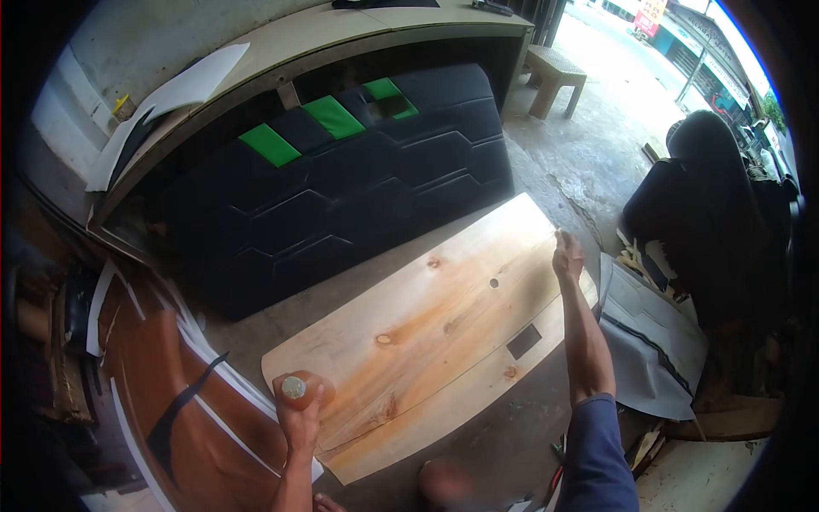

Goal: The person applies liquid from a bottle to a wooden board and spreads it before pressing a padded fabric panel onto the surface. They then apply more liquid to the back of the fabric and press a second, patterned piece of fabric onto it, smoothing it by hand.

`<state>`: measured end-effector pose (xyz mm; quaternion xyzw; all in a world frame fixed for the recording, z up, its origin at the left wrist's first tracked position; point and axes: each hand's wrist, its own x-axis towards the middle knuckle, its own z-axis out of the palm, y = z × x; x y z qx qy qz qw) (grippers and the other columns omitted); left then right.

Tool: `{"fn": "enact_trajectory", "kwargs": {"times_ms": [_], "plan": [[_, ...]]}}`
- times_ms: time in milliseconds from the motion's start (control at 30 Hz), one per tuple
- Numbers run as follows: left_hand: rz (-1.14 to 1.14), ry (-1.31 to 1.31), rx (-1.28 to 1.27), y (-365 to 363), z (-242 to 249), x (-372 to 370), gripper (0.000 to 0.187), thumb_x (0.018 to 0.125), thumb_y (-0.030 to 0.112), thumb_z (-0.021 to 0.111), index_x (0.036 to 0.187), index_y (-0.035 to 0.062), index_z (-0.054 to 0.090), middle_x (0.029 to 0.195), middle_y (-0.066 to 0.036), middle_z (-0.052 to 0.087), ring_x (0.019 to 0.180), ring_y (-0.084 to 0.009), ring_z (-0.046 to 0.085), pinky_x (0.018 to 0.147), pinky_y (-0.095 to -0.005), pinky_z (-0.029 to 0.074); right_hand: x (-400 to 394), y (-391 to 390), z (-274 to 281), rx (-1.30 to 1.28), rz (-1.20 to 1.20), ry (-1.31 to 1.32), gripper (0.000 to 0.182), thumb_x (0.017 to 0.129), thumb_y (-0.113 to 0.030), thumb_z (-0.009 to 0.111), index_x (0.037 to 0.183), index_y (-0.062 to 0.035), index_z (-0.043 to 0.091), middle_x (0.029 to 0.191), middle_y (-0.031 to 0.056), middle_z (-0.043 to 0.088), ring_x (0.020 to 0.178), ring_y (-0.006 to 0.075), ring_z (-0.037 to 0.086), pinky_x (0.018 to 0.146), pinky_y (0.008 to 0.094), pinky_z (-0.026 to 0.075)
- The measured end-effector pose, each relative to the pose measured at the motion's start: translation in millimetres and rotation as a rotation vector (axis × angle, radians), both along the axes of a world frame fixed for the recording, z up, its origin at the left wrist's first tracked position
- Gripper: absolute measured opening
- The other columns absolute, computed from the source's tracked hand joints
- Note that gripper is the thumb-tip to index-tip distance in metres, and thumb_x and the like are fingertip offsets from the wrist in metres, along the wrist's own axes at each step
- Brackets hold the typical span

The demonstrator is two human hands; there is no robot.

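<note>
A large plywood board [409, 299] with a round hole and a rectangular cutout lies flat in front of me. My left hand [300, 418] is wrapped round an orange-brown bottle [317, 391] with a pale round end facing up, over the board's near left corner. At the board's far right edge, my right hand [569, 258] is closed, with a small yellowish bit showing at its fingertips. What that bit belongs to is too small to make out.
A black padded seat panel [367, 179] with green patches leans beyond the board, under a workbench [341, 34]. Brown sheet material [153, 367] lies left. Grey sheeting [653, 350] and a dark seat [699, 196] are right. A stool [556, 72] stands farther back.
</note>
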<state>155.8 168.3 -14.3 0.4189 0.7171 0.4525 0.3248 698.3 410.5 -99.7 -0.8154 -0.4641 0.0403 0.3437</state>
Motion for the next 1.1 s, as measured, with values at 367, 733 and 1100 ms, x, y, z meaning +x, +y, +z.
{"fn": "enact_trajectory", "kwargs": {"times_ms": [367, 733, 1100], "plan": [[0.199, -0.324, -0.086, -9, -5, -18, 0.045, 0.087, 0.012, 0.080, 0.124, 0.0027, 0.057, 0.115, -0.007, 0.064, 0.109, -0.0195, 0.061, 0.099, -0.0345, 0.047, 88, -48, -45, -0.236, -0.116, -0.253, 0.027, 0.097, -0.018, 0.048, 0.117, -0.0113, 0.065, 0.118, 0.0189, 0.063, 0.102, 0.0438, 0.064, 0.084, 0.0517, 0.052], [0.178, -0.376, -0.092, -9, -2, -21, 0.053, 0.088, 0.016, 0.080, 0.132, 0.0027, 0.052, 0.120, -0.009, 0.062, 0.111, -0.0216, 0.059, 0.102, -0.0368, 0.046, 72, -73, -41, -0.051, -0.210, 0.395, 0.040, 0.096, -0.033, 0.059, 0.123, -0.0051, 0.070, 0.111, 0.0167, 0.074, 0.105, 0.0280, 0.067, 0.093, 0.0367, 0.048], [0.181, -0.285, -0.094, -19, -16, -31, 0.049, 0.092, 0.012, 0.075, 0.134, 0.0069, 0.050, 0.125, -0.008, 0.057, 0.115, -0.0209, 0.057, 0.103, -0.0390, 0.047, 12, 42, -38, -0.333, -0.478, 0.144, 0.038, 0.096, -0.045, 0.059, 0.127, -0.0268, 0.071, 0.123, 0.0085, 0.071, 0.125, 0.0303, 0.053, 0.107, 0.0501, 0.035]]}}
